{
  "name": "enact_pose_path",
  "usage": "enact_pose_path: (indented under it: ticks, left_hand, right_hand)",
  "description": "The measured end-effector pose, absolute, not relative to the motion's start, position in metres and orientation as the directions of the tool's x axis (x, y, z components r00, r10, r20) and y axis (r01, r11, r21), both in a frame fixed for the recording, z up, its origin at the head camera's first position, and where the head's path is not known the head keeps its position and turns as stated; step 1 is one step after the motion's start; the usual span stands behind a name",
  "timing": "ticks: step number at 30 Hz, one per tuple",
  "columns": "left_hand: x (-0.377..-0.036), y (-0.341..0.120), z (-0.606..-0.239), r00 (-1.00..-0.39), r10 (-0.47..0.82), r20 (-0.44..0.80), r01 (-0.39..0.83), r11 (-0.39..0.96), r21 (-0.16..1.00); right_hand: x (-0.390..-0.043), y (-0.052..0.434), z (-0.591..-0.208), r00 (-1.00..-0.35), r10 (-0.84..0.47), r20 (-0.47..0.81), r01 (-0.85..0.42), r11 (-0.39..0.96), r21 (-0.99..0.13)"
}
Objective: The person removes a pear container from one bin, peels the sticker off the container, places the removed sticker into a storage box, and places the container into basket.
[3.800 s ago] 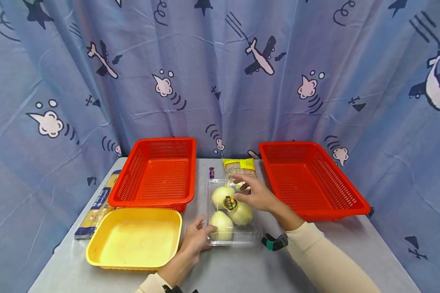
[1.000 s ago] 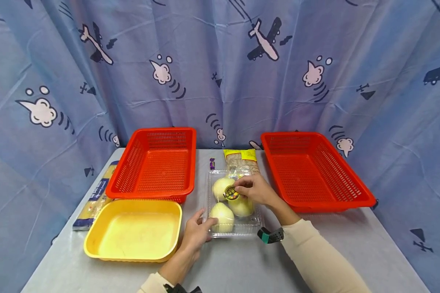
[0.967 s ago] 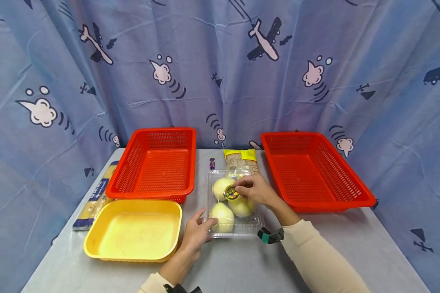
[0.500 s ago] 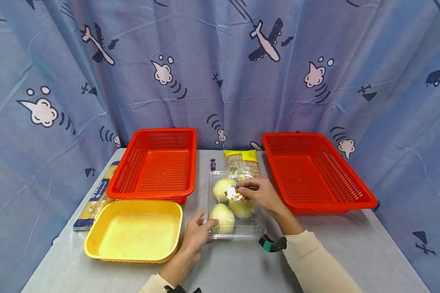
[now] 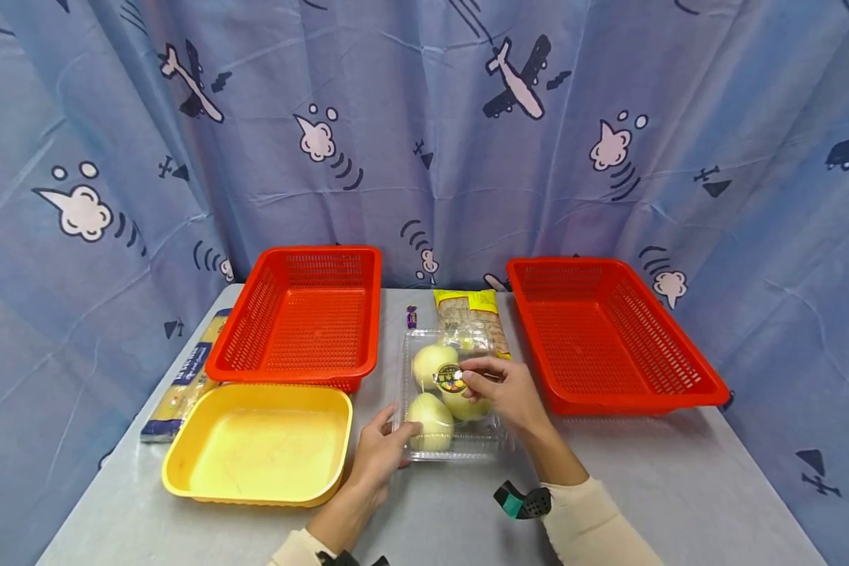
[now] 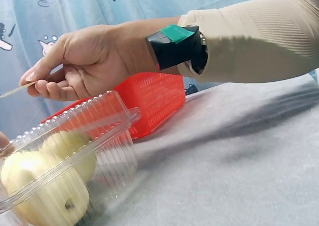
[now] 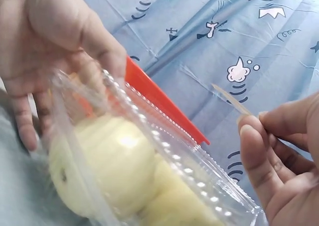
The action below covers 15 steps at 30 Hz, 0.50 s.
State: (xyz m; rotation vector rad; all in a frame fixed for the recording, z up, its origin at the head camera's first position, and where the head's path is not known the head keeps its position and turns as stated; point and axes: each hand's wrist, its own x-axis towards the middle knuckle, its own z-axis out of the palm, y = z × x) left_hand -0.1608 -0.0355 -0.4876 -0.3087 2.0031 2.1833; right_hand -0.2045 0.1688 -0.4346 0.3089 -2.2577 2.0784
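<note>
Your right hand (image 5: pixel 507 390) has peeled the round sticker (image 5: pixel 451 380) up off the clear clamshell (image 5: pixel 498 444) of onions, its grip pinching the sticker's edge. Your left hand (image 5: pixel 378 452) still braces the box's near-left corner, fingers curled on it, so the lid's seal is coming free.

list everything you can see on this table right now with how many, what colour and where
clear clamshell box: one, transparent, table centre, lid shut
onions: three, pale yellow-white, inside the box
label sticker: one, yellow and black, partly peeled off the lid
red baskets: two, one left of the box, one right
yellow tray: one, front left
spaghetti packet: one, blue and yellow, left edge
noodle packet: one, yellow-topped, behind the box
small purple wrapper: one, beside that packet
table: one, grey
left hand: holds the box's near left corner
right hand: pinches the sticker
</note>
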Motion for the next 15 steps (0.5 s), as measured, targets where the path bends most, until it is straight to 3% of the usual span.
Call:
enact_pose_path:
  ticks: [9,15]
  left_hand:
    - [-0.158,-0.037,-0.484,-0.970,-0.023,-0.242,-0.239,-0.100,0.966]
    - [-0.155,-0.039,-0.476,-0.981,-0.052,-0.189,-0.187,-0.030,0.982]
  right_hand:
    - [-0.200,0.165,-0.441,-0.986,-0.057,0.159,-0.159,0.007,-0.987]
    - [-0.201,0.165,-0.442,-0.983,-0.061,0.174,-0.175,0.015,-0.984]
